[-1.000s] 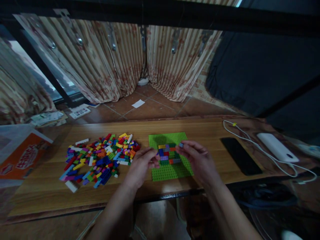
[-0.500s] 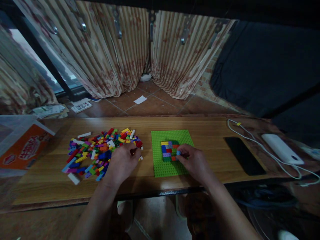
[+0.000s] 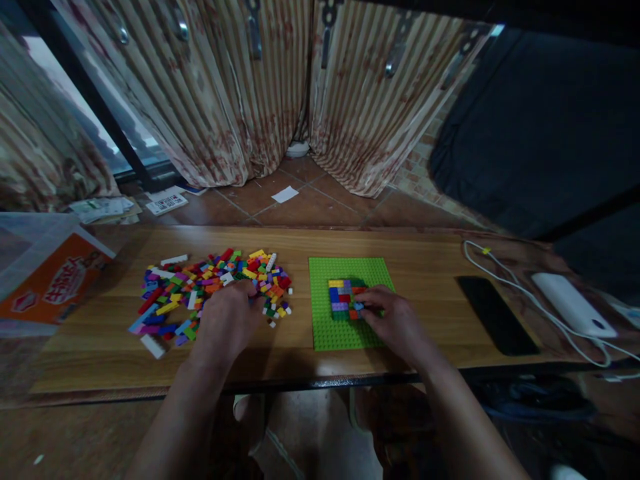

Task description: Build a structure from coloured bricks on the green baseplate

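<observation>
left forearm [image 3: 183, 397] angles toward one o'clock, left hand [image 3: 231, 313] palm down; right forearm [image 3: 453, 390] toward eleven o'clock, right hand [image 3: 395, 319] pinching.

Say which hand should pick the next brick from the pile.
Probably left: the left hand is over the brick pile, while the right hand holds a blue brick at the green board.

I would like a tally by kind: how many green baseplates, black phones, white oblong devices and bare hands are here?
Green studded plastic baseplate: 1
Flat black rectangular phone: 1
White oblong plastic device: 1
Left hand and right hand: 2
Total: 5
</observation>
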Available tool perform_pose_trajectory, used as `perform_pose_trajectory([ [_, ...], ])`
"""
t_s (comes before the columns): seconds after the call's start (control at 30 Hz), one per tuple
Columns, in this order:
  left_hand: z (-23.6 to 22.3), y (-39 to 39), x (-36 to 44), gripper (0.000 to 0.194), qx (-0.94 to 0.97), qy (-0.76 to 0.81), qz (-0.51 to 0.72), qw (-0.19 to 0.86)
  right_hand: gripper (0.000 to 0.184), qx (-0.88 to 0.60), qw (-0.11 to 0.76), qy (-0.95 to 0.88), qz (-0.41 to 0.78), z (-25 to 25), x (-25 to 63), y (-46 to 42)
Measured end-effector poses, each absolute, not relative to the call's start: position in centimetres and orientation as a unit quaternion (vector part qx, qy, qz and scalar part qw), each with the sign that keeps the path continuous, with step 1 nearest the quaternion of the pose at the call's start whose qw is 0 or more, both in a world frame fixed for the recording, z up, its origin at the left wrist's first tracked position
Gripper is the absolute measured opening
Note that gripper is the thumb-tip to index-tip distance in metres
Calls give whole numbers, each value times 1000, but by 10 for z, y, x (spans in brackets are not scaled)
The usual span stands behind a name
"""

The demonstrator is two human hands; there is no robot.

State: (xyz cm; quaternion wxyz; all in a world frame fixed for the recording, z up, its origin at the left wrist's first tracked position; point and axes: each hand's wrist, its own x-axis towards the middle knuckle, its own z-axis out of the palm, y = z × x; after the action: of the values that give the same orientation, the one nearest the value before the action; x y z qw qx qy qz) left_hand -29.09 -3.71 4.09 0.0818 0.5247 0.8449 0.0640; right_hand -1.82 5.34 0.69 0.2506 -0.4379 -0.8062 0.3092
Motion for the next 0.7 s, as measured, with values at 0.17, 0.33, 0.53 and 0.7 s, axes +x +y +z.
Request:
perform_pose_trajectory([
  [0.17, 44, -38, -289, 22, 512, 851, 102, 58, 21, -448, 257, -798, 310, 6, -16, 54],
  [0.33, 41, -32, -253, 23, 570, 748, 275, 203, 15, -491, 263, -778, 292, 6, -15, 56],
  [0.53, 25, -24, -192, 36, 608, 625, 313, 378, 16, -528, 252, -766, 265, 8, -16, 55],
  [0.7, 16, -15, -172, 37, 619, 629, 282, 377, 18, -516, 242, -787, 237, 12, -18, 50],
])
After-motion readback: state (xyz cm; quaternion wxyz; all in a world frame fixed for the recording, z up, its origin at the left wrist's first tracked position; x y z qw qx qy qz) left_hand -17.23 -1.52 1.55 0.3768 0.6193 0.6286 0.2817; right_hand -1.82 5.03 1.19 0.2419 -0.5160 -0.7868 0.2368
